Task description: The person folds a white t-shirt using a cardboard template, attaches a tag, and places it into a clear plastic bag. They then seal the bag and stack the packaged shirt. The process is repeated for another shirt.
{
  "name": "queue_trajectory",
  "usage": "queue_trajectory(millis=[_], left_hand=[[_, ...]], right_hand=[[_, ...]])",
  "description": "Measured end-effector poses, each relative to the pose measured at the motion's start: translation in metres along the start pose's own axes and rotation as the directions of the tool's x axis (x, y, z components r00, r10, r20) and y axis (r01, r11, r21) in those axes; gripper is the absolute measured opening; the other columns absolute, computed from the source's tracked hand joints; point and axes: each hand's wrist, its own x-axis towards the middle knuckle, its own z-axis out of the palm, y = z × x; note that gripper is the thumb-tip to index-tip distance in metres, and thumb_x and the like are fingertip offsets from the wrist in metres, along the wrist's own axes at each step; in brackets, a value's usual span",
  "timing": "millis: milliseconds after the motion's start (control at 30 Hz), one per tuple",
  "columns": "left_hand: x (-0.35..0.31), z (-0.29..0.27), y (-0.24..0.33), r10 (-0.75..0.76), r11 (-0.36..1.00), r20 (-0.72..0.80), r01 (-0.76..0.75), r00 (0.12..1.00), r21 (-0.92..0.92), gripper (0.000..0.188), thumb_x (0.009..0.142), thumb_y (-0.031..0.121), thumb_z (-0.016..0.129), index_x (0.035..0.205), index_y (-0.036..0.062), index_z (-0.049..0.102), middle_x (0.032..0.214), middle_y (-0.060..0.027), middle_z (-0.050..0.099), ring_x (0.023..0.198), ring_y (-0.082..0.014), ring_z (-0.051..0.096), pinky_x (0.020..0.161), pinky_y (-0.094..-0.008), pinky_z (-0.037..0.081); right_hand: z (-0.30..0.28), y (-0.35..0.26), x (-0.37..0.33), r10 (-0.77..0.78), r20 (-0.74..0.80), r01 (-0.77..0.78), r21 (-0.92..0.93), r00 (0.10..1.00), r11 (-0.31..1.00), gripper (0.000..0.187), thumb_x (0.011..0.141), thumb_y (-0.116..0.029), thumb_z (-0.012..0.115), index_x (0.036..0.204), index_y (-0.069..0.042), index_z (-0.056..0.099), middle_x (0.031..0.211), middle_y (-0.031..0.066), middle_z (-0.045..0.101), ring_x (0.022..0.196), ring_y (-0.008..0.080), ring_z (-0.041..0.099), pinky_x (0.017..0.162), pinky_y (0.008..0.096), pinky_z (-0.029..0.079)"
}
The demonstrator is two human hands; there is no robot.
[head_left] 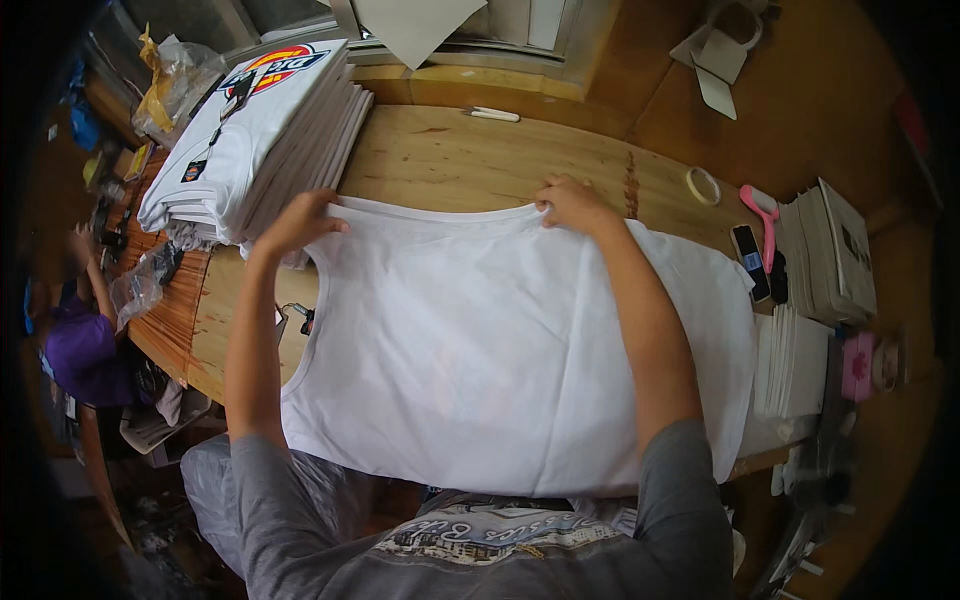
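Observation:
A white shirt [470, 350] lies spread sideways across the wooden table, its curved, hemmed edge to the left and faint creases running over its middle. My left hand [308, 222] pinches the shirt's far left corner, beside a tall stack of folded white shirts [300, 130]. Farther right, my right hand [577, 203] has its fingers closed on the far edge of the same shirt, and my right forearm passes over the cloth. On top of the stack, the uppermost shirt bears a coloured print and a dark hang tag [197, 170].
White tweezers [492, 114] lie at the table's far side. To the right are a tape roll [703, 186], a pink-handled lint roller [762, 215], a dark phone-like object [750, 262] and stacked white boards [795, 360]. Another person in purple [85, 350] is at the left.

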Motion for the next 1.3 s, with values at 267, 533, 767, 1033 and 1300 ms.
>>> queue_trajectory(millis=[267, 533, 767, 1033, 1300], left_hand=[[-0.004, 0.000, -0.008, -0.083, 0.979, -0.447, 0.155, 0.890, 0.128, 0.034, 0.072, 0.030, 0.064, 0.085, 0.0037, 0.047, 0.070, -0.0197, 0.058, 0.062, -0.0312, 0.058, 0.056, -0.0392, 0.044], [0.037, 0.071, -0.006, 0.316, 0.725, -0.512, 0.144, 0.799, 0.673, 0.021, 0.077, 0.016, 0.050, 0.098, 0.0106, 0.048, 0.082, -0.0125, 0.054, 0.074, -0.0321, 0.056, 0.057, -0.0447, 0.043], [0.087, 0.180, 0.130, 0.302, 0.823, -0.393, -0.446, 0.868, -0.353, 0.024, 0.077, 0.015, 0.060, 0.093, 0.0000, 0.051, 0.089, -0.0189, 0.056, 0.082, -0.0278, 0.056, 0.071, -0.0328, 0.043], [0.083, 0.189, 0.163, 0.282, 0.919, -0.137, -0.309, 0.949, -0.245, 0.021, 0.075, 0.019, 0.061, 0.080, -0.0001, 0.054, 0.081, -0.0171, 0.057, 0.071, -0.0303, 0.055, 0.062, -0.0346, 0.043], [0.069, 0.104, 0.082, 0.048, 0.949, 0.469, -0.187, 0.882, 0.255, 0.054, 0.060, 0.052, 0.067, 0.080, 0.0016, 0.061, 0.081, -0.0157, 0.060, 0.086, -0.0307, 0.055, 0.077, -0.0385, 0.039]], right_hand=[[-0.013, 0.038, -0.011, 0.123, 0.028, -0.080, 0.889, 0.992, 0.450, 0.012, 0.072, -0.005, 0.063, 0.078, -0.005, 0.053, 0.069, -0.0019, 0.053, 0.066, 0.0053, 0.046, 0.061, 0.0189, 0.039], [0.060, 0.025, 0.016, 0.271, -0.354, -0.031, 0.557, 0.895, 0.830, 0.026, 0.072, -0.014, 0.061, 0.096, -0.008, 0.054, 0.087, 0.0149, 0.060, 0.084, 0.0307, 0.056, 0.072, 0.0372, 0.043], [0.014, -0.009, -0.022, 0.212, -0.264, -0.044, 0.527, 0.941, 0.849, 0.031, 0.071, -0.012, 0.061, 0.099, -0.011, 0.048, 0.091, 0.0138, 0.059, 0.087, 0.0291, 0.055, 0.073, 0.0365, 0.043], [0.026, 0.113, -0.098, 0.193, -0.334, -0.126, 0.212, 0.923, 0.969, 0.025, 0.074, -0.004, 0.049, 0.097, -0.008, 0.058, 0.094, 0.0143, 0.059, 0.087, 0.0297, 0.056, 0.073, 0.0374, 0.043], [0.038, 0.225, -0.224, 0.570, -0.485, -0.736, -0.282, 0.663, 0.615, 0.019, 0.076, -0.014, 0.046, 0.087, -0.010, 0.061, 0.104, 0.0035, 0.049, 0.099, 0.0229, 0.043, 0.080, 0.0394, 0.038]])
